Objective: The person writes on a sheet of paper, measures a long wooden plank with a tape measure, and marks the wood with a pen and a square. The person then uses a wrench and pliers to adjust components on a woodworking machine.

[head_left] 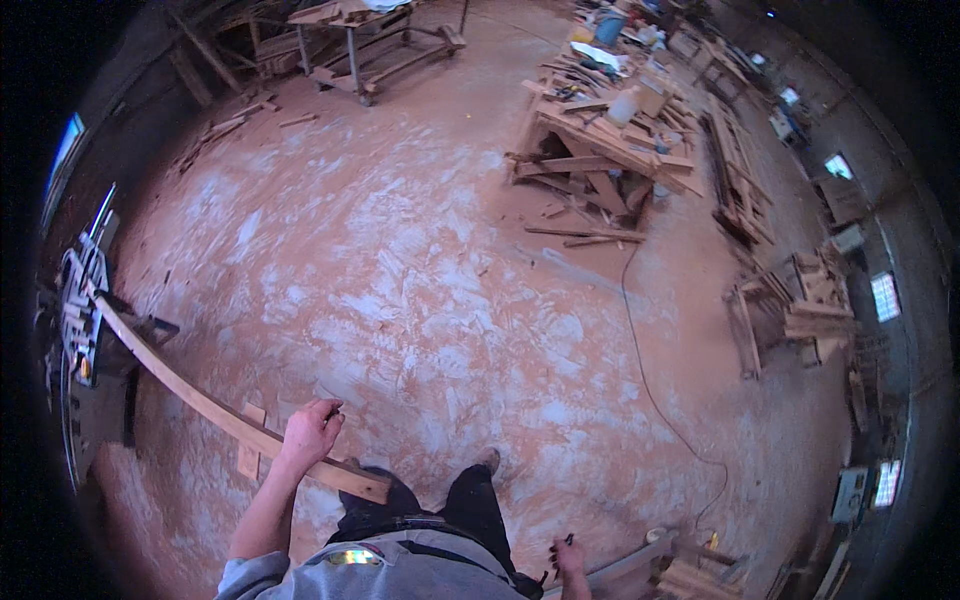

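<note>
A long, narrow wooden board [200, 395] runs from the machine at the left to beside my legs. My left hand [312, 432] is over this board near its close end, with the wrist crossing above it. Its fingers are curled past the board's far edge; whether anything is in them is hidden. Low at the right, away from the board, my right hand [568, 556] hangs beside my hip. Its fingers are bent around something small and dark, too small to name.
A machine [85, 330] stands at the far left. A short wooden piece [249, 458] crosses under the board. A workbench [600, 125] piled with wood and tools stands ahead right. A cable [640, 370] trails over the dusty floor. More timber [690, 580] lies at lower right.
</note>
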`<state>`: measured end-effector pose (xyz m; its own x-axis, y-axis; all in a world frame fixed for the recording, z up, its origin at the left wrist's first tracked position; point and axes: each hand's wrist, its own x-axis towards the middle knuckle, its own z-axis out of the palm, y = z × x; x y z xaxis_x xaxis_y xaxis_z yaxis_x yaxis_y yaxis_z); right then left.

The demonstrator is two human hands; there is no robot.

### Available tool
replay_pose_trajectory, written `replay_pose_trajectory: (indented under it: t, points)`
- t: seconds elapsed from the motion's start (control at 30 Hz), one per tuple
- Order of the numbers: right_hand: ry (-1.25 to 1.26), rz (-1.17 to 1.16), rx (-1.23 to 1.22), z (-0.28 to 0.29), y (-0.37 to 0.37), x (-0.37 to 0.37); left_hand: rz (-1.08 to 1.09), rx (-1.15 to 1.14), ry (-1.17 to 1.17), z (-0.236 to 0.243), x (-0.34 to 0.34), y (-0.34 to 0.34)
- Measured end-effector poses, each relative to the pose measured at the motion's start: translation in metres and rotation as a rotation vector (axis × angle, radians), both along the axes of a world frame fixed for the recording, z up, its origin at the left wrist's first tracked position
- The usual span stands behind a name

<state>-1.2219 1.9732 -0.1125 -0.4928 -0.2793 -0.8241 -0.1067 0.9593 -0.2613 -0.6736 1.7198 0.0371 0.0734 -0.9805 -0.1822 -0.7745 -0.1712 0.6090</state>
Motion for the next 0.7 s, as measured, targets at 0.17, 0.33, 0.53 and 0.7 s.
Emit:
replay_pose_trajectory:
  t: [0.17,0.33,0.53,0.7]
  points:
    - [0.111,0.230,-0.221,0.036,-0.206,-0.090,0.144,0.166,-0.119,-0.014,-0.039,0.000]
    - [0.079,0.426,-0.369,0.078,-0.413,-0.054,0.347,0.272,-0.072,-0.014,-0.059,-0.012]
    - [-0.004,0.841,-0.466,0.051,-0.515,-0.040,0.478,0.121,-0.004,-0.069,-0.058,-0.076]
    - [-0.156,0.852,-0.206,0.002,-0.586,0.005,0.460,0.120,0.020,-0.039,-0.059,-0.138]
